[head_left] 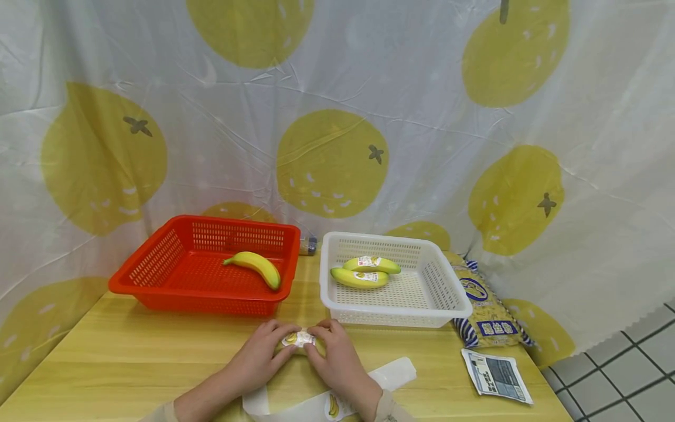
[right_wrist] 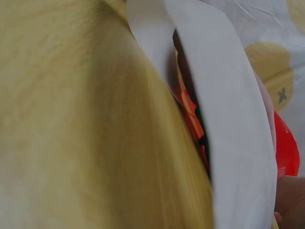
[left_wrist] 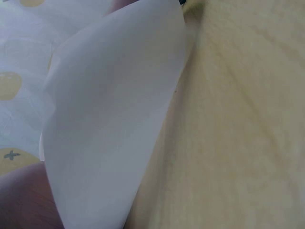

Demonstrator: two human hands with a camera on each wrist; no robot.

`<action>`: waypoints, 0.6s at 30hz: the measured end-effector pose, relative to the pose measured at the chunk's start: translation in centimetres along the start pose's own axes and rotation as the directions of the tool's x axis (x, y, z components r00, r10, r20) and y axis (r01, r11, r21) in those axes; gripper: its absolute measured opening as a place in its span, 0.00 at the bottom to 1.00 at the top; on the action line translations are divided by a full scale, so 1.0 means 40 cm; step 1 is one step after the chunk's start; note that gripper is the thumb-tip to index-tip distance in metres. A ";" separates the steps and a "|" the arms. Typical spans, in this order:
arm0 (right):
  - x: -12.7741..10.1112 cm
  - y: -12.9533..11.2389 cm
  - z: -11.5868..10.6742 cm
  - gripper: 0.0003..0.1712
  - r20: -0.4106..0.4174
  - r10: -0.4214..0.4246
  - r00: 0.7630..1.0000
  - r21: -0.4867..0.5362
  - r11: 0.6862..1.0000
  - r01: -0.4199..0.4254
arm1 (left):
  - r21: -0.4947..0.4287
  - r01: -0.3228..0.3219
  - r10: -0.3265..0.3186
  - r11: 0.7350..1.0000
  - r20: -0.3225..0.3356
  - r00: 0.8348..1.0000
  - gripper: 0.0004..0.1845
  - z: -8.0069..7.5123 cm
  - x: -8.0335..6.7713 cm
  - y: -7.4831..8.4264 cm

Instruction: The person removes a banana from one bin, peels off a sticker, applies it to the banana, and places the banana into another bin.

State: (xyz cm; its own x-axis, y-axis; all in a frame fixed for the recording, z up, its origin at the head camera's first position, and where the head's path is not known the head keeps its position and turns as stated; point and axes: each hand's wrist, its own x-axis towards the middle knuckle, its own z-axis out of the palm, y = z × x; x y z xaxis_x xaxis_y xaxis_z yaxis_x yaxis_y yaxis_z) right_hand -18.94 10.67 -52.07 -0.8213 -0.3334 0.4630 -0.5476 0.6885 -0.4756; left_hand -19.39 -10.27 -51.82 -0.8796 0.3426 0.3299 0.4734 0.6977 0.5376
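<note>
While both hands meet at the front of the light wooden table (head_left: pixel 132 357), they pinch a small white sticker with a banana print (head_left: pixel 298 338).
Left hand (head_left: pixel 261 354) and right hand (head_left: pixel 337 357) curl their fingers on it, just before the white plastic basket (head_left: pixel 448 293) with two labelled yellow bananas (head_left: pixel 364 271); left of this basket stands a red plastic basket (head_left: pixel 158 264) with one bare yellow banana (head_left: pixel 255 266).

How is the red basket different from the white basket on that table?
The red basket sits to the left and holds one banana with no sticker showing; the white basket sits to the right and holds two bananas, each with a sticker. The red one looks a little wider. Both are perforated plastic, rectangular and open-topped, standing upright on the wooden table beyond the person's hands.
</note>
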 end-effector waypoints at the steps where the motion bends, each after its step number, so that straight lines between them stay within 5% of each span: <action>1: 0.000 -0.001 -0.001 0.14 0.001 0.012 1.000 -0.001 1.000 -0.012 | -0.009 0.013 -0.013 1.000 -0.005 1.000 0.18 0.000 0.001 0.001; 12: -0.001 0.006 -0.011 0.19 0.068 -0.062 0.996 -0.072 0.995 0.067 | -0.056 0.048 -0.053 0.997 -0.088 0.995 0.15 -0.006 0.004 0.001; 18: -0.008 0.007 -0.028 0.24 0.120 -0.014 0.993 -0.091 0.996 0.026 | -0.055 0.055 -0.060 0.997 -0.085 0.995 0.16 -0.011 0.004 0.001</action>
State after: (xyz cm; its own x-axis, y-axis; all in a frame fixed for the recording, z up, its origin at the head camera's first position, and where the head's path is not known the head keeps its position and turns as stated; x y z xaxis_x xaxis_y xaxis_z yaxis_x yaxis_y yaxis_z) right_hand -18.67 11.70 -51.51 -0.8266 -0.4184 0.3763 -0.5515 0.7355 -0.3935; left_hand -19.50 -10.46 -51.40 -0.8993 0.2460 0.3617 0.4261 0.6795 0.5972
